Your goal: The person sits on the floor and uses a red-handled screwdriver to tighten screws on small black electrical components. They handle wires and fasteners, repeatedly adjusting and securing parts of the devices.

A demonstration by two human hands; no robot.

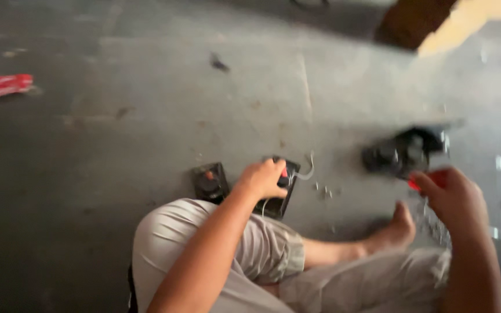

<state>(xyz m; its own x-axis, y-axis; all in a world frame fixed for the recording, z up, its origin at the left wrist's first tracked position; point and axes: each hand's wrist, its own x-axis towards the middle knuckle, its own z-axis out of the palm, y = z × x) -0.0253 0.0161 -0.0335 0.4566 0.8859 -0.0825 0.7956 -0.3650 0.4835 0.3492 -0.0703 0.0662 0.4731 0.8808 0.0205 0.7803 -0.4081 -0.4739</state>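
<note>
I sit on a grey concrete floor with my legs folded. My left hand (264,178) rests on a black rectangular device (278,204) with a red button and a thin white wire, fingers curled over its top. My right hand (454,197) grips a small red-handled tool (434,177) near a blurred black part (404,152) lying on the floor. A second black square device (209,181) with a round centre lies just left of my left hand.
Small bits of debris (323,189) are scattered between the devices. A red package (0,86) lies at the far left. A brown object (413,22) and a bright patch sit at the top right. My bare foot (397,230) rests near the right hand.
</note>
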